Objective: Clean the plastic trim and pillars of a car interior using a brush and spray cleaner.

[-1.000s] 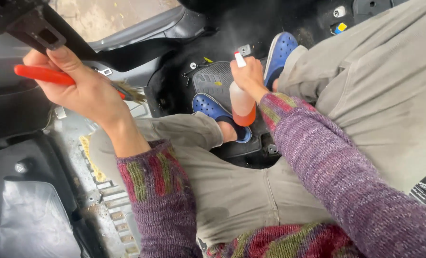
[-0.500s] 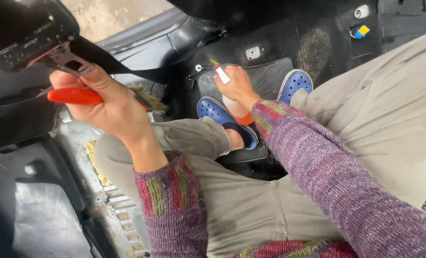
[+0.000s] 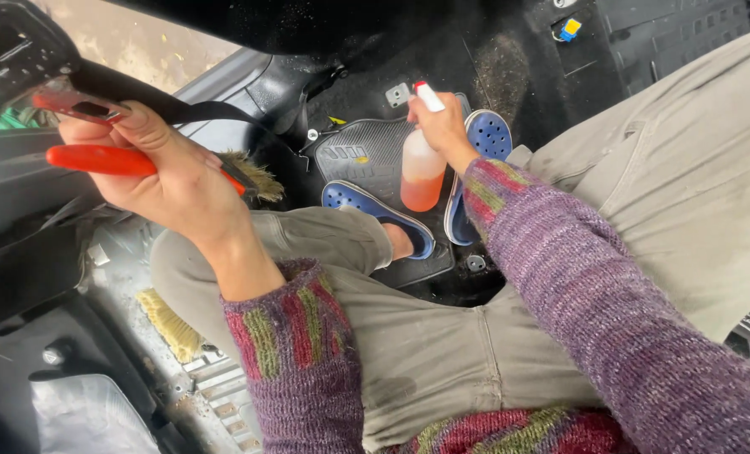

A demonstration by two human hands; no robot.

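Raised since before, left hand grips the stiff brush by its red handle — right hand clasps the light, slick bottle at its neck.

- Left hand: raised at the left, fingers curled shut in a firm grip, wrist bent back.
- Right hand: extended forward, fingers closed, forearm angled down.
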